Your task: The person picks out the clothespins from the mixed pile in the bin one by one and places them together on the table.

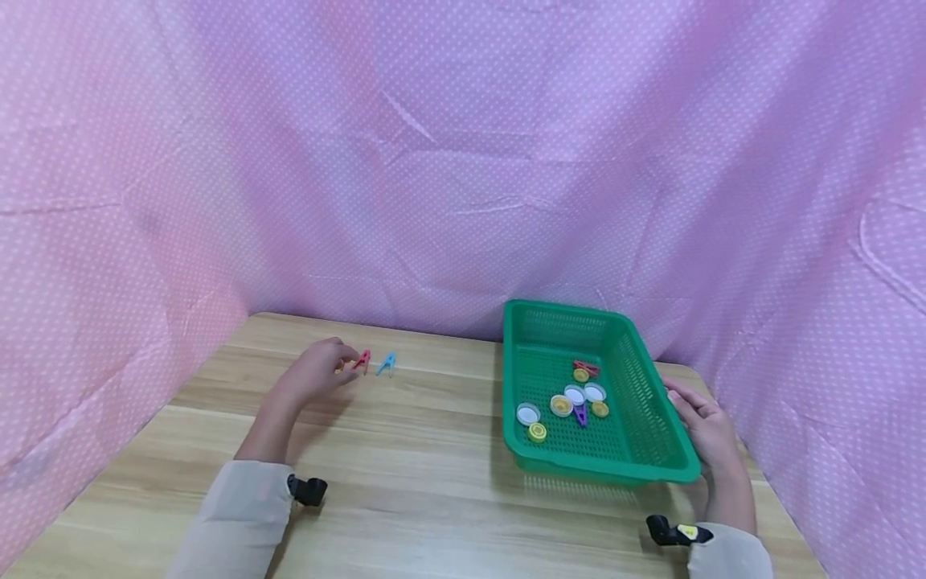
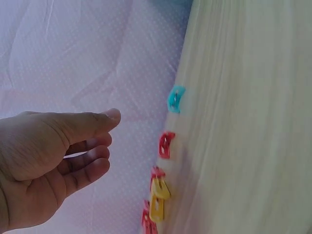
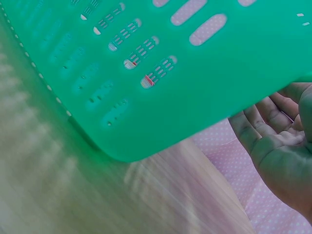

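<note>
My left hand (image 1: 318, 371) hovers at the far left of the table, thumb and fingers apart, beside a red clothespin (image 1: 364, 361). A blue clothespin (image 1: 387, 363) lies just to the right of that one. In the left wrist view the relaxed hand (image 2: 63, 165) holds nothing; yellow clothespins (image 2: 158, 195) and more red ones (image 2: 148, 219) show below the pair. With my right hand (image 1: 709, 426) I grip the rim at the right side of a green plastic basket (image 1: 608, 470). The right wrist view shows the fingers (image 3: 248, 129) at its rim, partly hidden.
Inside the basket lie several white lids (image 1: 575, 395) and yellow caps (image 1: 537, 433), a purple clothespin (image 1: 581, 415) and red clothespins (image 1: 586, 367). Pink dotted cloth (image 1: 434, 201) hangs behind and on both sides of the wooden table (image 1: 405, 466).
</note>
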`<state>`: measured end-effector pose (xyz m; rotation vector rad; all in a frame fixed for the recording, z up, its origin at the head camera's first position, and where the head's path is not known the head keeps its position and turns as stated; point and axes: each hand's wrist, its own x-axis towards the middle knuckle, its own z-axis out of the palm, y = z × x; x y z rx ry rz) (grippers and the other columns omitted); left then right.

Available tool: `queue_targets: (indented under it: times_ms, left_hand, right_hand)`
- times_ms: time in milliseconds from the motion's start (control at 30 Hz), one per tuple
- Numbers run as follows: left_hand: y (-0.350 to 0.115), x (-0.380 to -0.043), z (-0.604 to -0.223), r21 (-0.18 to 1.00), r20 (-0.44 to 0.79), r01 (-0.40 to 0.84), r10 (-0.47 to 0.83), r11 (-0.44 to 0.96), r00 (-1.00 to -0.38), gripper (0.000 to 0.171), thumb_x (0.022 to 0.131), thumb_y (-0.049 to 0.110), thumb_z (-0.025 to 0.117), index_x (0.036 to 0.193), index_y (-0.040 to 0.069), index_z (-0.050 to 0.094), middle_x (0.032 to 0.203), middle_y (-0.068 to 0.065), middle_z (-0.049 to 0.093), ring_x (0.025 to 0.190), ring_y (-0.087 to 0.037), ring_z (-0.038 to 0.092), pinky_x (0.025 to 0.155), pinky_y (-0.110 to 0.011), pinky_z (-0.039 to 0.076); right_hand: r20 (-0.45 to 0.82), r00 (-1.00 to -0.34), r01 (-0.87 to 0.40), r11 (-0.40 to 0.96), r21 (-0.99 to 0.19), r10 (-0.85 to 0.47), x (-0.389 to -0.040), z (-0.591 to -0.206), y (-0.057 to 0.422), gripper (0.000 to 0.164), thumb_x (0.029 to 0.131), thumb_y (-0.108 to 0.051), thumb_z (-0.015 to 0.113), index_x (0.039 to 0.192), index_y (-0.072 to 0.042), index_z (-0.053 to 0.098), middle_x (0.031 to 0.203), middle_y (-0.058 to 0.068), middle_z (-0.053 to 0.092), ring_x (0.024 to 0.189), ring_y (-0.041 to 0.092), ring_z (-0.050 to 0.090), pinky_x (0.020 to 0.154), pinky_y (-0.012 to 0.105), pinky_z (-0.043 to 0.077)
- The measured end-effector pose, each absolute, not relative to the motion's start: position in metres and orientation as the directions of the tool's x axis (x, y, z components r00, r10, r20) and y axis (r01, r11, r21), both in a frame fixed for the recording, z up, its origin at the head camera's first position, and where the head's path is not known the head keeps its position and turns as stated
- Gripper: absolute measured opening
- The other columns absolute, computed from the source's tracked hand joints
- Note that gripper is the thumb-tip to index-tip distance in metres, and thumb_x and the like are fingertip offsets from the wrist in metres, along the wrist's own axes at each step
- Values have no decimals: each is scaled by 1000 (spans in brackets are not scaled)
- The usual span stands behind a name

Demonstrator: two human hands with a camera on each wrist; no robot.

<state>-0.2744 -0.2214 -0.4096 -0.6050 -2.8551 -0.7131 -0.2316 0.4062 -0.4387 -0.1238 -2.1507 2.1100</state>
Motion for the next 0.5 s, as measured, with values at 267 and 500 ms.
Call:
queue_targets:
  times_ms: [267,500]
  left_hand:
    - [-199,-277,-401,409,234,435,369,802,-899,21,93,7,74,111,-3,74,103,-17,69,91,-32,65,81,-45,54]
    - [-181,-280,-394,370,231,487,430,791,-873,26,93,9,75,117,-2,72,106,-13,68,98,-33,66,85,-45,55]
  right_hand:
    - [31,-986,-26,28,-999,162,-230,-438,405,32,101,-28,67,132,-23,71,106,-22,72,86,0,68,69,19,56]
    - [68,-987,-67,13,-998,148,-230,-439,404,28,102,-24,66,128,-24,73,106,-21,73,85,1,69,68,19,56]
